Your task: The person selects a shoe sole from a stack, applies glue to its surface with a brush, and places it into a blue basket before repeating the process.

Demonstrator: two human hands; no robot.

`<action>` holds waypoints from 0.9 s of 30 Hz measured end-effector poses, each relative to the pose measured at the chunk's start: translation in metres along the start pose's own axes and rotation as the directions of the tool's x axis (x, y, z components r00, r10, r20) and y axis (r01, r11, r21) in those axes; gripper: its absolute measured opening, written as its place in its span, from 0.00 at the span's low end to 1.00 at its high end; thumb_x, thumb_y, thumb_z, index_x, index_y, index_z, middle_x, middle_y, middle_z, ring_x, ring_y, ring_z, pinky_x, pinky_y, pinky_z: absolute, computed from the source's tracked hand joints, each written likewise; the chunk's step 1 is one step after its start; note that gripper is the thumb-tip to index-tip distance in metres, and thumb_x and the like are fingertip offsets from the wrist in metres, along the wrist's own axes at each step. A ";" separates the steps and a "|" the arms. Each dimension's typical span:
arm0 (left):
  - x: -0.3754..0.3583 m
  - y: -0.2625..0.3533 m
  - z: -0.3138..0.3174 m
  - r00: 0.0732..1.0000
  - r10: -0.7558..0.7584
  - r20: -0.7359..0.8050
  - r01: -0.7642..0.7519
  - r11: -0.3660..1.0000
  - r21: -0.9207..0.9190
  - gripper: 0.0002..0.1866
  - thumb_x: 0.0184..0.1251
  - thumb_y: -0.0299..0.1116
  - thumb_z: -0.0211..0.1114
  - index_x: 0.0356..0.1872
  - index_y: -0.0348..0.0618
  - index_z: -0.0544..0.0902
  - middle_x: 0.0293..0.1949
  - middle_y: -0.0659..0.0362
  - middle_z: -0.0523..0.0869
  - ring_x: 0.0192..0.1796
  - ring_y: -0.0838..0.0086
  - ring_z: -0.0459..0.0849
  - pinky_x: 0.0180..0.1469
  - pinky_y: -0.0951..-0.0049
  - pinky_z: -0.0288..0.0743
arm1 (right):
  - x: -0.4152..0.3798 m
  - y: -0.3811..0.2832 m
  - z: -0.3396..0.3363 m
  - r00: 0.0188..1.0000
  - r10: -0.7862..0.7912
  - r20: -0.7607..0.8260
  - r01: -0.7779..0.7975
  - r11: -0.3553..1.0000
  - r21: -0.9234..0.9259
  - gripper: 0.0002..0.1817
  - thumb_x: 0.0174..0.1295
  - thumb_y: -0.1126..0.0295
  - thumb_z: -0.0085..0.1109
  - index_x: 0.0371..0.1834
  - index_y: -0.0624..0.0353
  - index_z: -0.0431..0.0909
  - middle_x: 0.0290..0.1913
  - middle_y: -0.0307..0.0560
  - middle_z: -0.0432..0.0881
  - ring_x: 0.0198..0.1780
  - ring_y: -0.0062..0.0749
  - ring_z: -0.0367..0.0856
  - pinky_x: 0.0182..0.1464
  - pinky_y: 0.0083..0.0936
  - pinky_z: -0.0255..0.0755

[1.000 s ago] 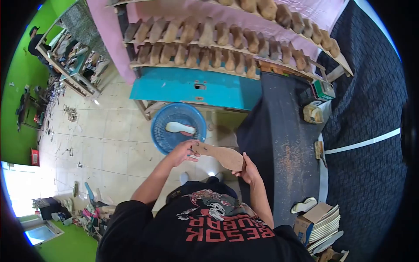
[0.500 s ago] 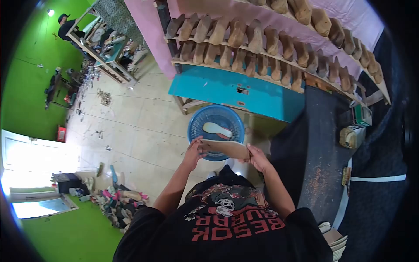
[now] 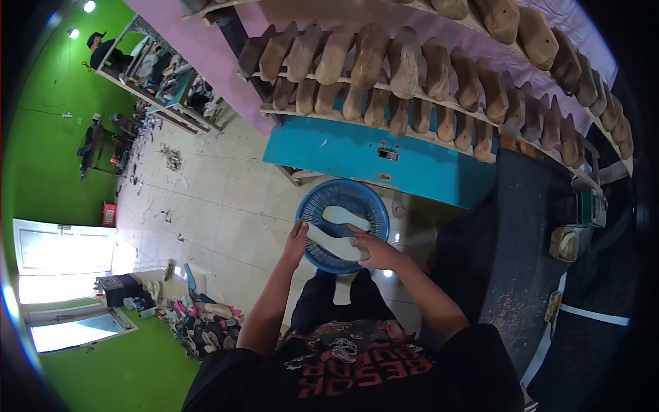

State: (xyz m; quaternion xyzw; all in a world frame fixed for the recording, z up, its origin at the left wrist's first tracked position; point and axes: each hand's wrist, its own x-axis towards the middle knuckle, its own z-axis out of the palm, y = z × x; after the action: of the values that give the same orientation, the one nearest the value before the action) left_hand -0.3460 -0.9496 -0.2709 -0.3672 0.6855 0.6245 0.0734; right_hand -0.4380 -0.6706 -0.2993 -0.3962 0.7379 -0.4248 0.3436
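A pale, sole-shaped insole (image 3: 336,243) is stretched between my two hands, over the near part of a blue plastic basket (image 3: 307,206). My left hand (image 3: 296,240) grips its wider left end. On the other end, my right hand (image 3: 378,251) is closed around the narrow part, with some fingers hidden from view. A second pale insole (image 3: 341,216) lies inside the basket, just beyond the held one.
Wooden shoe lasts (image 3: 405,65) stand in rows on shelves above a turquoise board (image 3: 329,147). A dark bench (image 3: 511,275) with crumbs and a tin runs along the right. Shoes (image 3: 206,323) are heaped at lower left. Another person (image 3: 103,51) is at far upper left.
The held insole has turned so its pale face shows upward, and it tilts down to the right. My right hand has shifted left, further over the insole. The whole view has shifted slightly.
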 end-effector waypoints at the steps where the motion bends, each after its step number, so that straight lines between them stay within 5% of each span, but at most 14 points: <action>1: 0.009 -0.012 0.004 0.999 -0.031 0.004 0.031 0.999 0.007 0.33 0.81 0.49 0.52 0.77 0.36 0.66 0.73 0.44 0.74 0.76 0.60 0.69 0.76 0.68 0.59 | -0.003 0.006 0.000 1.000 0.013 -0.001 -0.013 1.000 -0.007 0.30 0.48 0.71 0.75 0.58 0.60 0.78 0.71 0.61 0.71 0.77 0.54 0.64 0.76 0.44 0.63; 7: 0.090 -0.108 0.004 0.965 -0.240 0.108 0.227 0.966 0.124 0.39 0.76 0.57 0.54 0.78 0.39 0.65 0.74 0.39 0.70 0.76 0.49 0.68 0.77 0.60 0.59 | 0.005 0.039 0.039 0.977 0.198 -0.083 -0.208 0.967 -0.143 0.31 0.49 0.71 0.74 0.60 0.61 0.77 0.73 0.63 0.69 0.75 0.55 0.67 0.75 0.43 0.64; 10: 0.132 -0.147 0.017 0.913 -0.394 0.107 0.364 0.903 0.227 0.41 0.70 0.64 0.56 0.77 0.50 0.67 0.74 0.43 0.69 0.75 0.46 0.67 0.76 0.47 0.58 | 0.026 0.073 0.060 0.972 0.230 -0.052 -0.235 0.958 -0.165 0.32 0.49 0.70 0.75 0.61 0.61 0.77 0.74 0.63 0.69 0.75 0.57 0.66 0.75 0.43 0.63; 12: 0.154 -0.170 0.025 0.970 -0.244 0.003 0.184 0.739 0.648 0.40 0.70 0.63 0.56 0.75 0.48 0.69 0.76 0.37 0.62 0.77 0.40 0.60 0.77 0.44 0.54 | 0.043 0.099 0.080 0.965 0.248 -0.084 -0.258 0.954 -0.150 0.32 0.49 0.72 0.73 0.61 0.60 0.77 0.72 0.61 0.70 0.74 0.59 0.67 0.75 0.44 0.64; 13: 0.165 -0.170 0.029 0.959 -0.282 0.021 0.203 0.738 0.643 0.44 0.69 0.61 0.58 0.77 0.38 0.64 0.76 0.34 0.59 0.78 0.39 0.54 0.78 0.43 0.51 | 0.056 0.116 0.088 0.956 0.276 -0.097 -0.291 0.932 -0.215 0.30 0.49 0.75 0.69 0.60 0.61 0.77 0.73 0.59 0.68 0.73 0.58 0.68 0.73 0.44 0.65; 15: 0.211 -0.228 0.033 0.957 -0.276 0.089 0.121 0.661 0.740 0.47 0.69 0.59 0.61 0.79 0.37 0.59 0.77 0.34 0.57 0.77 0.38 0.58 0.78 0.44 0.53 | 0.076 0.148 0.097 0.959 0.244 -0.143 -0.279 0.904 -0.323 0.29 0.48 0.78 0.65 0.59 0.60 0.78 0.73 0.57 0.66 0.72 0.57 0.68 0.71 0.44 0.68; 18: 0.223 -0.212 0.049 0.969 -0.248 0.025 0.193 0.811 0.552 0.49 0.68 0.56 0.63 0.80 0.37 0.54 0.76 0.33 0.57 0.76 0.36 0.60 0.78 0.47 0.55 | 0.097 0.179 0.101 0.948 0.267 -0.175 -0.315 0.871 -0.377 0.30 0.48 0.80 0.64 0.59 0.59 0.77 0.72 0.56 0.66 0.71 0.56 0.68 0.70 0.46 0.67; 23: 0.264 -0.260 0.070 0.983 -0.172 0.065 0.113 0.843 0.526 0.48 0.69 0.52 0.63 0.81 0.38 0.51 0.76 0.30 0.56 0.77 0.35 0.58 0.80 0.52 0.55 | 0.120 0.219 0.103 0.922 0.246 -0.299 -0.362 0.822 -0.439 0.32 0.48 0.84 0.61 0.61 0.58 0.75 0.74 0.53 0.64 0.72 0.54 0.65 0.72 0.45 0.64; 27: 0.267 -0.234 0.073 0.970 -0.220 0.102 0.143 0.858 0.494 0.49 0.70 0.49 0.64 0.82 0.35 0.47 0.77 0.29 0.52 0.79 0.35 0.53 0.81 0.53 0.53 | 0.127 0.230 0.102 0.910 0.304 -0.281 -0.406 0.786 -0.466 0.33 0.48 0.84 0.61 0.63 0.56 0.74 0.75 0.52 0.63 0.71 0.53 0.66 0.73 0.44 0.63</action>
State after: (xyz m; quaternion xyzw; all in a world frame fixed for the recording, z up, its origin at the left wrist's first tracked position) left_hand -0.4255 -0.9820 -0.6231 -0.3506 0.7740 0.4503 0.2743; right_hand -0.4760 -0.7435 -0.5688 -0.2844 0.9149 -0.1752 0.2267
